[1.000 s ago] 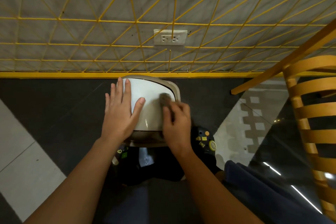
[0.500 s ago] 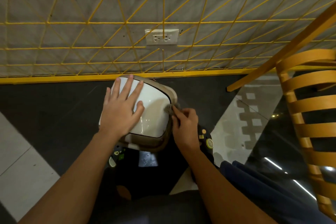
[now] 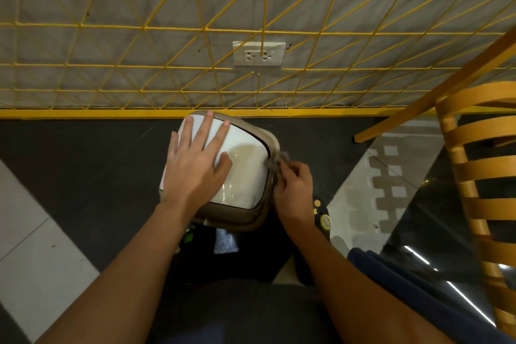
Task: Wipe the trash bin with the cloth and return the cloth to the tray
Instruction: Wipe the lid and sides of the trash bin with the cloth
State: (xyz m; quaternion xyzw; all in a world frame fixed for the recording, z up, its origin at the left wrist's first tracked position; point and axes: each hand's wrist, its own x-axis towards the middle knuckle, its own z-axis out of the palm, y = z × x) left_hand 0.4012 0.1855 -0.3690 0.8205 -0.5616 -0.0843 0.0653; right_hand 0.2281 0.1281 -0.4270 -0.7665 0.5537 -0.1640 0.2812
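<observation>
Right hand point(image 3: 293, 190): fingers curled and pinched on a small grey cloth point(image 3: 275, 162), most of it hidden inside the grip. The cloth presses the tan rim at the right edge of the trash bin point(image 3: 243, 173). Left hand point(image 3: 195, 165): fingers spread, palm flat on the glossy white lid, covering its left part. The bin body beneath the lid cannot be made out. It stands on dark floor, beyond the fingertips a yellow wire grid point(image 3: 195, 36). Further right, a wooden chair point(image 3: 480, 165) cut off by the frame edge.

yellow wall grid point(image 3: 195, 36), dark floor point(image 3: 83, 170), wooden chair point(image 3: 480, 165)
</observation>
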